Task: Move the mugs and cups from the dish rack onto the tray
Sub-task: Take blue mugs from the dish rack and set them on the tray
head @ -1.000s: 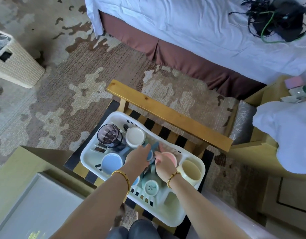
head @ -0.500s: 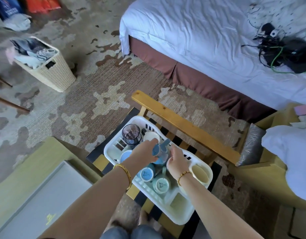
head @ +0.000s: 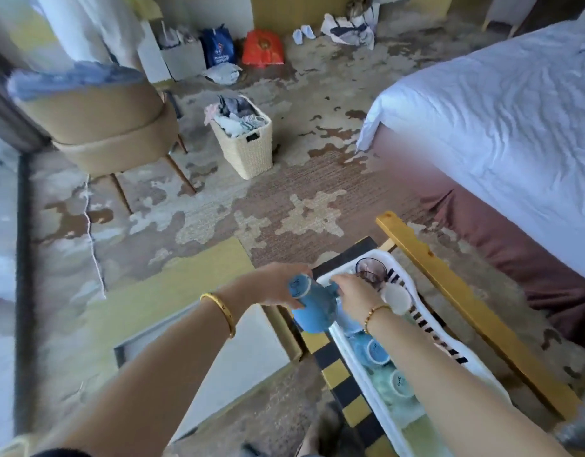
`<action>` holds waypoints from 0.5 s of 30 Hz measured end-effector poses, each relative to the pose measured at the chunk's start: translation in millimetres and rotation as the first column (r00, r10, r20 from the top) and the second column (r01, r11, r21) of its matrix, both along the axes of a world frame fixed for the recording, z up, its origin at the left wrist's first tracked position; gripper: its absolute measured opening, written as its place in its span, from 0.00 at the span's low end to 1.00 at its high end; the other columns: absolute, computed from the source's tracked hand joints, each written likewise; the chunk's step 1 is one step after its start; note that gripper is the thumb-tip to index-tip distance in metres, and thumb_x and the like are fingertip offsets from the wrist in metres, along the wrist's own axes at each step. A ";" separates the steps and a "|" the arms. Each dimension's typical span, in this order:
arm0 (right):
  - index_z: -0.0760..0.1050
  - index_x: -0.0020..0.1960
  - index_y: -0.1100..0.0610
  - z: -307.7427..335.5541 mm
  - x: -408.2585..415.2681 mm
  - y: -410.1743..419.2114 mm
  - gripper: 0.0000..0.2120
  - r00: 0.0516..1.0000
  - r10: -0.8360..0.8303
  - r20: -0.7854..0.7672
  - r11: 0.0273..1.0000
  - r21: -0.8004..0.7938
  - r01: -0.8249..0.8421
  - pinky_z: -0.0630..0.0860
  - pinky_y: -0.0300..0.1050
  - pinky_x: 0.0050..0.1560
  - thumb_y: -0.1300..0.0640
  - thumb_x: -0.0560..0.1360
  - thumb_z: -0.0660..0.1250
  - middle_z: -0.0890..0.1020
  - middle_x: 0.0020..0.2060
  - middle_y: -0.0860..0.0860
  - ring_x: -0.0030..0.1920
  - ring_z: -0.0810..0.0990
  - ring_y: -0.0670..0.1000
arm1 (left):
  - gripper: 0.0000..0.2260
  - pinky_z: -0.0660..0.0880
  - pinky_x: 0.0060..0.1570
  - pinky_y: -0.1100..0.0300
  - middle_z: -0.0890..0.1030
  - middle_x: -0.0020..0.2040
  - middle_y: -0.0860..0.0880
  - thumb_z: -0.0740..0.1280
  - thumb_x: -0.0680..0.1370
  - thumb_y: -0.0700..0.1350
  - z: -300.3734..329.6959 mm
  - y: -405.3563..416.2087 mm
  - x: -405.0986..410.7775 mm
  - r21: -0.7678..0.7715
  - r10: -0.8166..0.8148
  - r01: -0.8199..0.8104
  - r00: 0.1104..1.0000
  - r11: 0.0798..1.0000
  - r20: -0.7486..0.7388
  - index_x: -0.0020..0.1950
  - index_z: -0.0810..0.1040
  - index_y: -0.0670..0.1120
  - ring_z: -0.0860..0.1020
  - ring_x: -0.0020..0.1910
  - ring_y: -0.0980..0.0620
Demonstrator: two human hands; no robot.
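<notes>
A blue mug [head: 312,306] hangs bottom-up over the left end of the white dish rack [head: 449,349]. My left hand [head: 278,285] grips it from the left, and my right hand [head: 357,290] has its fingertips on the mug's right side. The rack holds a dark glass cup [head: 370,270], a cream cup [head: 396,298], a small blue cup [head: 372,351] and a teal mug [head: 398,382], partly hidden under my right forearm. The grey tray [head: 218,357] lies to the left on a yellow-green table, beneath my left forearm.
The rack sits on a striped seat with a wooden rail [head: 466,311] behind it. A bed [head: 499,110] fills the right. On the carpet stand a wicker basket [head: 245,140] and an armchair [head: 113,127]. Bags [head: 263,47] lie at the far wall.
The blue mug has come up out of the rack and moved left toward the tray, with both hands on it. My view has swung up and to the left.
</notes>
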State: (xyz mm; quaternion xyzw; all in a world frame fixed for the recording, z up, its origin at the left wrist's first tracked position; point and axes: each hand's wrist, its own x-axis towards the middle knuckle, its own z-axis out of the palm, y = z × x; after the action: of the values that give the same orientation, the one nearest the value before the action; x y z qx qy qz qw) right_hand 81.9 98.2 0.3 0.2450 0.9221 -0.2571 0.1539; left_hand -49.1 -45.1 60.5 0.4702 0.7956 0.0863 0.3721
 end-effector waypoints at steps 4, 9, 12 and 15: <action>0.70 0.53 0.59 5.5 -41.0 -60.5 0.12 0.993 0.105 -0.048 0.992 0.074 -0.101 0.71 0.48 0.43 0.68 0.74 0.55 0.76 0.47 0.55 0.47 0.77 0.59 | 0.29 0.69 0.60 0.56 0.71 0.66 0.49 0.72 0.72 0.47 5.7 -77.1 -25.9 0.050 0.155 -0.157 0.987 0.986 0.052 0.70 0.65 0.51 0.71 0.64 0.47; 0.68 0.47 0.57 14.1 -83.8 -132.8 0.10 0.986 0.028 -0.166 0.999 0.028 -0.024 0.63 0.42 0.33 0.70 0.72 0.57 0.77 0.45 0.57 0.38 0.73 0.56 | 0.27 0.71 0.43 0.64 0.71 0.56 0.50 0.70 0.72 0.39 0.5 -160.4 -44.4 0.168 0.385 -0.417 0.902 0.893 0.194 0.67 0.64 0.49 0.72 0.52 0.51; 0.72 0.54 0.59 10.8 -104.8 -166.4 0.13 0.978 -0.051 -0.203 0.996 -0.076 0.036 0.65 0.41 0.39 0.70 0.72 0.57 0.76 0.51 0.61 0.44 0.76 0.58 | 0.33 0.71 0.44 0.65 0.70 0.60 0.49 0.72 0.71 0.40 -9.7 -195.4 -54.1 0.225 0.557 -0.595 0.803 0.772 0.210 0.70 0.59 0.50 0.72 0.51 0.51; 0.73 0.54 0.60 -4.0 -120.5 -192.6 0.11 0.960 -0.128 -0.247 0.977 -0.197 0.080 0.68 0.44 0.40 0.69 0.74 0.59 0.79 0.49 0.61 0.46 0.77 0.58 | 0.35 0.73 0.48 0.62 0.71 0.62 0.48 0.74 0.70 0.41 -30.7 -214.7 -59.4 0.259 0.717 -0.830 0.557 0.493 0.420 0.72 0.58 0.49 0.75 0.51 0.51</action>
State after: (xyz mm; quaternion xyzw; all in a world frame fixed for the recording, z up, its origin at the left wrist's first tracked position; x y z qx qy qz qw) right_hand -38.7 -94.4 -3.7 0.2424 0.8920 -0.3794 0.0407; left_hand -108.4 -259.8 29.8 0.1123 0.8256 0.4780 0.2780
